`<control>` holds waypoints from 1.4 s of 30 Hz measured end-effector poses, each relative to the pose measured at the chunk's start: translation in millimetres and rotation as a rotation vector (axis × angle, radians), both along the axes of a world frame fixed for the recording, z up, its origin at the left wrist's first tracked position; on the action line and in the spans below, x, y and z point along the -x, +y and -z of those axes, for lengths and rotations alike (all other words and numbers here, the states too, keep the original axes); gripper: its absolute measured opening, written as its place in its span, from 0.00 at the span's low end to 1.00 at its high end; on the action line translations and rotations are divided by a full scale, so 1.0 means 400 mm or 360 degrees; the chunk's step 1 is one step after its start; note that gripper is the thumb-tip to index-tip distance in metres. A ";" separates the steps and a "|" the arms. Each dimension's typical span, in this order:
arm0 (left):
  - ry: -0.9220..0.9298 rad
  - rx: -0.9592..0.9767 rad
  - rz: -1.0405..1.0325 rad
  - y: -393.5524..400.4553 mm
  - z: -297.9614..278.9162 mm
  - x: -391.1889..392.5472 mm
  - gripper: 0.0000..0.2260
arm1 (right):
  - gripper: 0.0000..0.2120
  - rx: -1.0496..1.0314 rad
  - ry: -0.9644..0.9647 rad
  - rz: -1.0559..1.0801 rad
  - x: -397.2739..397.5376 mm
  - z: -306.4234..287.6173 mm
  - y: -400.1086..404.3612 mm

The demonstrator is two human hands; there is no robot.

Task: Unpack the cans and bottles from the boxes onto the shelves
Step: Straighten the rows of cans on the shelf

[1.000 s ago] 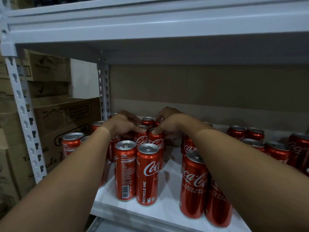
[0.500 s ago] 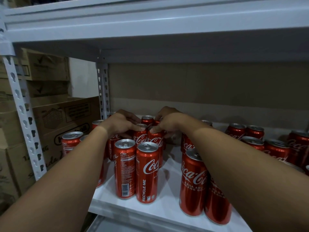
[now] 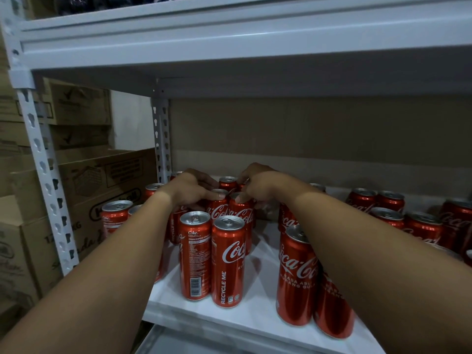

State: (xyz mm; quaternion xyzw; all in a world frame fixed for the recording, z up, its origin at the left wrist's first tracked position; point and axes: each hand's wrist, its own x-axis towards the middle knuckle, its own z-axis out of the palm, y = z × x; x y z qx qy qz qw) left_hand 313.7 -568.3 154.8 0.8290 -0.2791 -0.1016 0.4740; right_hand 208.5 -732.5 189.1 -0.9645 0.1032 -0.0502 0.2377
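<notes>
A white shelf [image 3: 258, 316] is seen from above and in front, and red cola cans stand upright on it in several groups. Both arms are stretched toward the back of the shelf.

The left hand [image 3: 190, 191] is laid over a back can [image 3: 216, 208]; its thumb is pressed on the can's rim and its fingers are curled down behind the top, so the can is grasped. The right hand [image 3: 256, 186] is set likewise on the neighbour can [image 3: 241, 213], just right of the back can and touching it, with the thumb on the near edge of the lid and the fingers curled over the far side. Another can [image 3: 228, 183] is seen behind the back can, between the two hands.

Nearer than the back can, at the front of the shelf, a front pair [image 3: 213, 259] stands side by side, touching, one with its label text turned outward and one marked RECYCLE ME. To the right of the back can, under the right forearm, two cans [image 3: 297, 274] stand near the shelf edge. Farther right a cluster [image 3: 398, 213] is grouped toward the rear wall. To the left of the back can, more cans [image 3: 116, 217] stand by the perforated upright [image 3: 44, 169]. Beyond that upright, cardboard boxes [image 3: 102, 175] are stacked.
</notes>
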 end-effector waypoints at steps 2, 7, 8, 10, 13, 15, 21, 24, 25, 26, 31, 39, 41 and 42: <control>-0.0053 -0.0036 0.0008 0.005 -0.001 0.001 0.21 | 0.25 0.0011 -0.0001 -0.0007 0.005 0.001 0.002; -0.0375 0.0153 -0.0118 0.034 0.006 0.045 0.15 | 0.27 0.0279 -0.0151 -0.0073 0.043 -0.023 0.029; -0.0369 0.0290 -0.0120 0.046 0.015 0.060 0.13 | 0.27 0.0241 -0.0229 -0.0106 0.057 -0.029 0.042; -0.0319 0.0539 -0.0081 0.074 0.041 0.105 0.10 | 0.25 0.0044 -0.0325 -0.0184 0.099 -0.032 0.075; -0.0219 0.0771 -0.0112 0.107 0.098 0.170 0.10 | 0.21 -0.0230 -0.0416 -0.0272 0.168 0.013 0.123; -0.0005 0.0943 -0.0118 0.116 0.146 0.207 0.11 | 0.25 -0.0423 -0.0520 -0.0253 0.201 0.075 0.143; 0.0318 0.1280 0.0041 0.140 0.256 0.250 0.19 | 0.43 -0.1062 -0.0794 -0.0140 0.247 0.286 0.164; 0.0268 0.1203 0.0101 0.157 0.317 0.252 0.28 | 0.47 -0.1108 -0.0795 -0.0084 0.250 0.377 0.173; 0.0264 0.1172 0.0109 0.161 0.336 0.252 0.33 | 0.47 -0.1090 -0.0812 -0.0036 0.251 0.398 0.178; 0.0261 0.1170 0.0108 0.165 0.352 0.255 0.36 | 0.47 -0.1087 -0.0825 0.0008 0.251 0.417 0.183; 0.0097 0.1142 -0.0025 0.164 0.377 0.265 0.26 | 0.51 -0.1035 -0.0920 0.0087 0.246 0.452 0.183; -0.0170 0.0988 0.0105 0.176 0.283 0.266 0.32 | 0.48 -0.0959 -0.1002 -0.0048 0.245 0.423 0.163; -0.0200 0.0976 0.0053 0.172 0.274 0.266 0.33 | 0.49 -0.0962 -0.1028 -0.0034 0.245 0.414 0.161; -0.0233 0.0982 0.0010 0.169 0.272 0.268 0.34 | 0.49 -0.0955 -0.1051 -0.0006 0.243 0.411 0.162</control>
